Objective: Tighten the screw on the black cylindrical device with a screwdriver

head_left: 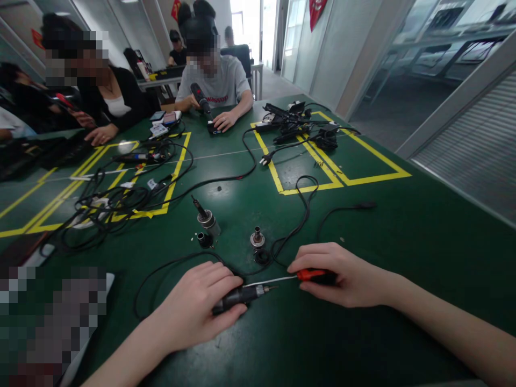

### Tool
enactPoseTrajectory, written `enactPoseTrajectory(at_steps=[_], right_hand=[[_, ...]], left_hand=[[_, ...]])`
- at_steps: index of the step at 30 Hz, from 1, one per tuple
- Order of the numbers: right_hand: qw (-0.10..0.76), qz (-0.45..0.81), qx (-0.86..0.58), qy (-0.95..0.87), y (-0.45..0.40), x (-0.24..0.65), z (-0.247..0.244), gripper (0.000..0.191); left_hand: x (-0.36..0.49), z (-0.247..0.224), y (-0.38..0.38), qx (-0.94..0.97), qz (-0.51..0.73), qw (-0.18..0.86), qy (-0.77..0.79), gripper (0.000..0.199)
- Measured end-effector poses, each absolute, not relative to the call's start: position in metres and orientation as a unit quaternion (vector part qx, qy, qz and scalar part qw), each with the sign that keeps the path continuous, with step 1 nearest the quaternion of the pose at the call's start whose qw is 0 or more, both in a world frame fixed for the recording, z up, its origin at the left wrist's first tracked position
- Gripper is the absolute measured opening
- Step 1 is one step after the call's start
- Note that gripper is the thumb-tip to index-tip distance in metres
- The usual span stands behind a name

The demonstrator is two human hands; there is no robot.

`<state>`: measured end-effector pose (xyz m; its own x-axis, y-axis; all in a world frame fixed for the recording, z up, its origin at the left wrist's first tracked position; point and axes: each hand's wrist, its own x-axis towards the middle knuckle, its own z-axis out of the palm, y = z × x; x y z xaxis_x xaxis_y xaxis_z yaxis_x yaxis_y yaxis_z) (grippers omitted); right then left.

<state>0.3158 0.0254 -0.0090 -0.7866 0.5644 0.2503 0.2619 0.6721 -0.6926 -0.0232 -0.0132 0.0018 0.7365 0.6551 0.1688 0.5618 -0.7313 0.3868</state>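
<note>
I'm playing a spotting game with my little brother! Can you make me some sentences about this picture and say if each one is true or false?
1. The right hand holds a red and black screwdriver. True.
2. The left hand is empty. False: the left hand holds a dark tool with a metal tip.
3. The table is pink. False: the table is green, with yellow tape on it.
4. The person in the grey shirt has both hands in the air. False: one hand rests down by the table and the other holds a black tool.
5. A plug with metal prongs lies on the table. True.
</note>
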Motion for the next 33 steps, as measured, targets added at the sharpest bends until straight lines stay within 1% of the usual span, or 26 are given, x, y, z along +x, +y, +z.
enactPoseTrajectory(at_steps=[3, 7, 12, 17, 22, 26, 33], right_hand=[[0.201, 0.325, -0.235, -0.894, 0.0246, 0.3130, -0.0063, 0.020], [0.200, 0.324, -0.231, -0.895, 0.0247, 0.3106, -0.0044, 0.027], [0.201, 0.306, -0.233, -0.901, 0.0243, 0.3119, -0.0066, 0.022], [0.200, 0.298, -0.241, -0.902, 0.0243, 0.3138, -0.0109, 0.025], [0.187, 0.329, -0.250, -0.891, 0.0257, 0.3133, -0.0080, 0.021], [0.176, 0.337, -0.253, -0.890, 0.0262, 0.3122, -0.0059, 0.022], [0.202, 0.310, -0.235, -0.899, 0.0263, 0.3147, -0.0130, 0.020]], left_hand=[[-0.0237, 0.0015, -0.0133, 0.919, 0.146, 0.154, 0.331, 0.018], [-0.0228, 0.0012, -0.0137, 0.919, 0.148, 0.154, 0.331, 0.019], [-0.0215, 0.0023, -0.0137, 0.920, 0.144, 0.154, 0.332, 0.019], [-0.0223, 0.0024, -0.0137, 0.920, 0.157, 0.147, 0.326, 0.018], [-0.0221, 0.0022, -0.0146, 0.919, 0.159, 0.147, 0.330, 0.017], [-0.0210, 0.0023, -0.0134, 0.918, 0.154, 0.151, 0.332, 0.016], [-0.0219, 0.0015, -0.0121, 0.919, 0.163, 0.148, 0.326, 0.016]])
